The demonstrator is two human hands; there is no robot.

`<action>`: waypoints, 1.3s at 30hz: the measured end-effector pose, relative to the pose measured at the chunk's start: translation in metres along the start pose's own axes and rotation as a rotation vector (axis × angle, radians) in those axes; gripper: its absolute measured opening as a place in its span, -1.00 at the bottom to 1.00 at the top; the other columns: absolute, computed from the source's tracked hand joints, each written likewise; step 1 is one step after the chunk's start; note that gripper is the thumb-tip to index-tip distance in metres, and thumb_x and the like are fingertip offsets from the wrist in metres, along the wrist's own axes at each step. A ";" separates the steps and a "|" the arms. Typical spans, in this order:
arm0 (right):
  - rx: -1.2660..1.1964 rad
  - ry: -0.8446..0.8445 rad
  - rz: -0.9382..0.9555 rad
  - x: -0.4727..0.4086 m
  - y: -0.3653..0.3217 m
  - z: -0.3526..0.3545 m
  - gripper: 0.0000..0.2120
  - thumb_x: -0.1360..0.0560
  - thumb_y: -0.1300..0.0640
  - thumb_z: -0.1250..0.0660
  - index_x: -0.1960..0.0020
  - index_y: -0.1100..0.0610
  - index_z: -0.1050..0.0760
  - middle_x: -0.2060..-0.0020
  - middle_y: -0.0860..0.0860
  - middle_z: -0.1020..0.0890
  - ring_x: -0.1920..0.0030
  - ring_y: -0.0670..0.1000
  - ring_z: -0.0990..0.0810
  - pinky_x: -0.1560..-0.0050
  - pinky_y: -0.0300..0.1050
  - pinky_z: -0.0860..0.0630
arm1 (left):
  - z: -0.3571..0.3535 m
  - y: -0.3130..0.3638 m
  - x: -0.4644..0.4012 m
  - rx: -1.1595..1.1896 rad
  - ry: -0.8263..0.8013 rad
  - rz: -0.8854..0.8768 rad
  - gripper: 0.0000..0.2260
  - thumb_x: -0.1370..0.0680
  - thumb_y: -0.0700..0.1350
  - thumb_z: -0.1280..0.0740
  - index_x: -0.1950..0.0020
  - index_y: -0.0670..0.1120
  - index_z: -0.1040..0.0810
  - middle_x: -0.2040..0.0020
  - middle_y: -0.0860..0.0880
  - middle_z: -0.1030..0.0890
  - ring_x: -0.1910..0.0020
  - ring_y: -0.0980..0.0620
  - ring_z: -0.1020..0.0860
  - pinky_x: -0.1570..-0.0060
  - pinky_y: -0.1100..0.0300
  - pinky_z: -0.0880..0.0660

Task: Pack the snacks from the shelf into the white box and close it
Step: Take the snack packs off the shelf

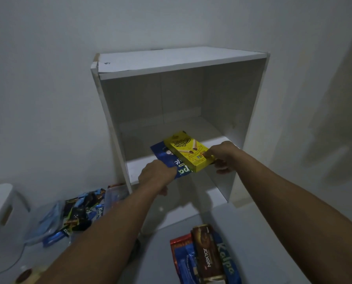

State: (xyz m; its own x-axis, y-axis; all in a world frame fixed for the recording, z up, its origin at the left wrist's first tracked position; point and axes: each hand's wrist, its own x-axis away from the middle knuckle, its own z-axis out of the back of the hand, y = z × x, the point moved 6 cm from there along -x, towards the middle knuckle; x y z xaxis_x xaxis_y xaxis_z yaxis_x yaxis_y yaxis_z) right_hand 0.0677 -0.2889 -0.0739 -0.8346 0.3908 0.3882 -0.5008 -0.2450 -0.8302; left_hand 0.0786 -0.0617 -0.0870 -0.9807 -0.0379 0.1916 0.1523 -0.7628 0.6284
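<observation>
A yellow snack box (188, 152) lies on top of a blue snack packet (166, 158) at the front edge of the white shelf (138, 169). My right hand (222, 155) grips the yellow box at its near right corner. My left hand (157, 175) holds the near end of the blue packet. The white box (263, 232) stands open below, at the bottom of the view, with a brown Nextar pack (208, 257) and blue and red packets inside it.
The shelf is an open white cabinet against a white wall. A clear bag of small dark and blue snack sachets (78, 216) lies on the floor at left. A white container with a handle slot (1, 210) stands at the far left.
</observation>
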 end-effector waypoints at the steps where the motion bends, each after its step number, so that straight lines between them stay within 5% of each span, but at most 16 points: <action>1: -0.029 -0.030 -0.018 0.002 0.002 -0.002 -0.83 -0.44 0.17 -0.42 0.09 0.20 -0.45 0.24 0.14 -0.52 0.30 0.08 -0.50 0.24 0.01 -0.54 | -0.004 -0.003 -0.002 0.144 -0.063 0.039 -0.68 -0.38 0.07 -0.35 0.06 -0.16 -0.54 0.30 -0.13 -0.67 0.40 -0.10 -0.66 0.29 0.07 -0.63; 4: -0.127 -0.082 -0.046 0.009 0.006 -0.007 -0.80 -0.47 0.21 -0.40 -0.02 0.23 -0.43 0.22 0.16 -0.51 0.35 0.10 -0.52 0.27 0.04 -0.55 | -0.013 -0.008 0.000 0.552 -0.200 0.169 -0.73 -0.47 -0.14 -0.41 -0.07 -0.26 -0.49 0.27 -0.20 -0.62 0.42 -0.10 -0.61 0.53 0.16 -0.53; 11: -0.348 -0.055 -0.074 0.042 0.021 0.002 -0.89 -0.45 0.25 -0.34 0.04 0.21 -0.46 0.19 0.17 -0.57 0.28 0.11 -0.61 0.25 0.02 -0.65 | -0.003 -0.008 0.007 0.858 -0.181 0.107 -0.80 -0.31 -0.45 -0.39 0.10 -0.31 -0.51 0.20 -0.24 -0.60 0.32 -0.14 -0.60 0.32 -0.04 -0.64; 14: -0.397 0.005 -0.068 0.066 0.033 0.013 -0.92 -0.45 0.26 -0.30 0.06 0.18 -0.47 0.24 0.11 -0.54 0.24 0.04 -0.59 0.23 0.00 -0.63 | 0.009 -0.011 0.010 0.739 -0.092 0.007 -0.78 -0.18 -0.38 -0.42 0.31 -0.17 -0.46 0.20 -0.23 -0.59 0.23 -0.16 -0.60 0.19 -0.14 -0.62; 17: -0.414 0.060 -0.061 0.092 0.047 0.026 -0.87 -0.43 0.28 -0.31 0.02 0.20 -0.50 0.16 0.14 -0.55 0.21 0.09 -0.61 0.19 0.00 -0.65 | 0.021 -0.009 0.019 0.602 -0.060 -0.115 -0.77 -0.29 -0.38 -0.39 0.37 -0.07 -0.46 0.26 -0.07 -0.58 0.17 -0.11 -0.58 0.19 0.07 -0.56; 25: -0.418 0.352 -0.070 0.180 0.111 0.055 -0.76 -0.34 0.35 -0.40 0.00 0.36 -0.53 0.18 0.26 -0.58 0.27 0.27 -0.63 0.03 0.18 -0.63 | 0.008 0.006 0.073 0.475 -0.247 -0.367 -0.70 -0.40 -0.41 -0.29 -0.04 -0.19 -0.67 0.04 -0.10 -0.63 0.04 -0.09 -0.60 0.04 0.10 -0.58; 30: -0.356 0.514 -0.131 0.242 0.165 0.069 -0.67 -0.33 0.32 -0.44 -0.05 0.41 -0.52 0.20 0.25 -0.55 0.36 0.23 -0.61 0.19 0.13 -0.66 | -0.028 0.015 0.124 0.366 -0.355 -0.506 -0.70 -0.37 -0.40 -0.30 -0.02 -0.18 -0.67 0.06 -0.13 -0.63 0.03 -0.09 -0.59 -0.06 0.08 -0.56; 39: -0.201 0.725 -0.321 0.334 0.277 0.108 -0.79 -0.25 0.26 -0.53 0.20 0.30 -0.57 0.40 0.18 -0.56 0.48 0.15 -0.59 0.26 0.09 -0.67 | -0.128 0.027 0.219 0.116 -0.541 -0.721 -0.67 -0.40 -0.35 -0.32 -0.11 -0.15 -0.65 -0.16 -0.12 -0.63 -0.12 -0.12 -0.58 -0.14 0.05 -0.54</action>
State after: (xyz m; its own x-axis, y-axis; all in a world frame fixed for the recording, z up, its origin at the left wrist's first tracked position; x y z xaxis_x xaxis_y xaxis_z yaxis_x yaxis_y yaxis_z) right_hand -0.3747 -0.3216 -0.1306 -0.2678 0.9084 0.3212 -0.5823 0.1131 -0.8051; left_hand -0.1479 -0.1737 -0.1246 -0.6562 0.7539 0.0322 -0.4361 -0.4137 0.7992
